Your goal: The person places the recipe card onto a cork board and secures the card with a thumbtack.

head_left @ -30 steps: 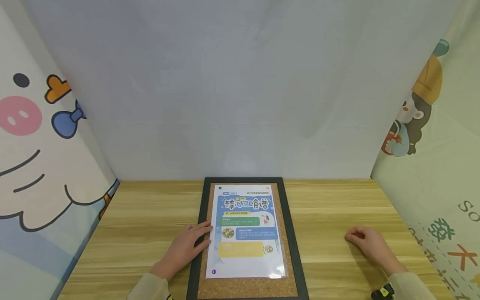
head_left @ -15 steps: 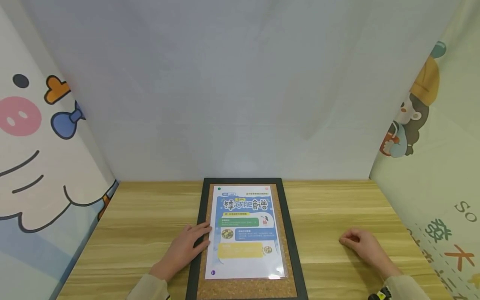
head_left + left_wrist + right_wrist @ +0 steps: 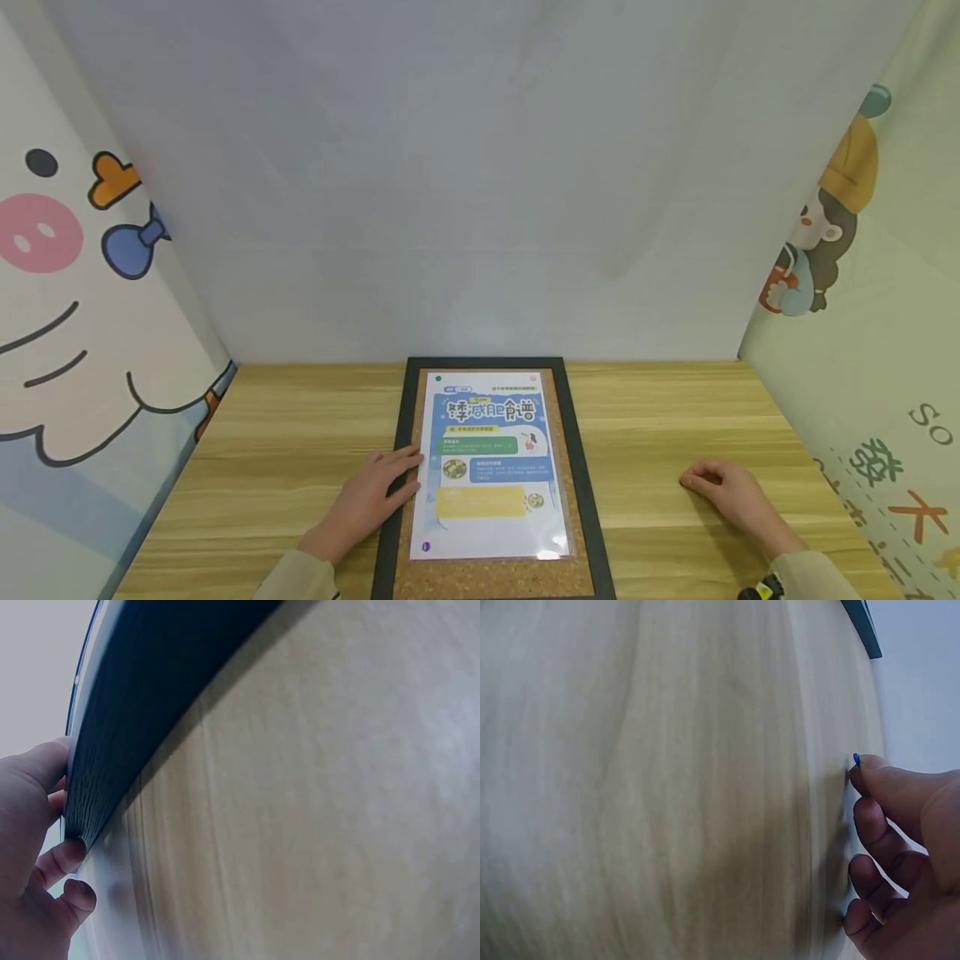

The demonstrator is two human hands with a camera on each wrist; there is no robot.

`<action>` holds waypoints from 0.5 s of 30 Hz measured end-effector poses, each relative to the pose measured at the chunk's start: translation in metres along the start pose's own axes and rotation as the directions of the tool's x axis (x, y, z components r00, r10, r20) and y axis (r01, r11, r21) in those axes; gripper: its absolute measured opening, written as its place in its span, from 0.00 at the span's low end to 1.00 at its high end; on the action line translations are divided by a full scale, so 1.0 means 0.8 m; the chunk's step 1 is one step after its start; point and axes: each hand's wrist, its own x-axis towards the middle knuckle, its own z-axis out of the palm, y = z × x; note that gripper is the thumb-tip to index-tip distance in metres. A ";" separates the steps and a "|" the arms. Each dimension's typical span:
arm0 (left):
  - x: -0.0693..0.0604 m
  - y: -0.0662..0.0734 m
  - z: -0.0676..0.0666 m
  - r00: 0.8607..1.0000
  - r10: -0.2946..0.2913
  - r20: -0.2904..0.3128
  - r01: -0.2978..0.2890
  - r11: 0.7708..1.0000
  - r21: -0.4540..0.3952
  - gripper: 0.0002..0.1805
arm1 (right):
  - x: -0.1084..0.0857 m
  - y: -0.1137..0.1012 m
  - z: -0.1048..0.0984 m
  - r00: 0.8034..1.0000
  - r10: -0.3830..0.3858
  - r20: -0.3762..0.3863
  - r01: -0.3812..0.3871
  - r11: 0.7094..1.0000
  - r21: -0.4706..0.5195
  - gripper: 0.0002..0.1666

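Observation:
A black-framed cork board (image 3: 495,575) lies on the wooden table. On it is a shiny printed sheet (image 3: 487,533), with a green tack (image 3: 438,378) at its top left corner, a pink tack (image 3: 533,378) at its top right and a purple tack (image 3: 426,547) at its bottom left. My left hand (image 3: 363,500) rests across the frame's left side, fingertips reaching the sheet's edge; some fingers touch the frame's side (image 3: 105,750). To the right of the board, my right hand (image 3: 727,493) pinches a small blue thumbtack (image 3: 857,760) between thumb and forefinger, just above the table. Its point is hard to make out.
Wooden tabletop (image 3: 652,417) extends on both sides of the board. A plain pale curtain (image 3: 480,183) hangs behind it. Cartoon-printed cloths (image 3: 75,333) close in the left and right sides.
My right hand has shifted slightly left, towards the board, and then stayed nearly still with the thumb and forefinger pinched. My left hand keeps its place on the frame.

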 end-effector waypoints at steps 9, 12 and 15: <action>0.001 -0.002 0.002 1.000 -0.004 0.003 0.004 1.000 0.003 0.24 | 0.002 -0.002 0.003 1.000 0.005 0.010 -0.005 0.999 0.035 0.11; 0.001 -0.002 0.002 1.000 -0.013 0.007 0.013 1.000 0.002 0.24 | 0.001 -0.008 0.005 1.000 0.006 0.017 -0.007 0.997 0.071 0.12; 0.001 -0.002 0.002 1.000 -0.019 0.010 0.019 1.000 0.004 0.24 | 0.000 -0.015 0.007 1.000 -0.007 0.028 0.004 0.993 0.120 0.12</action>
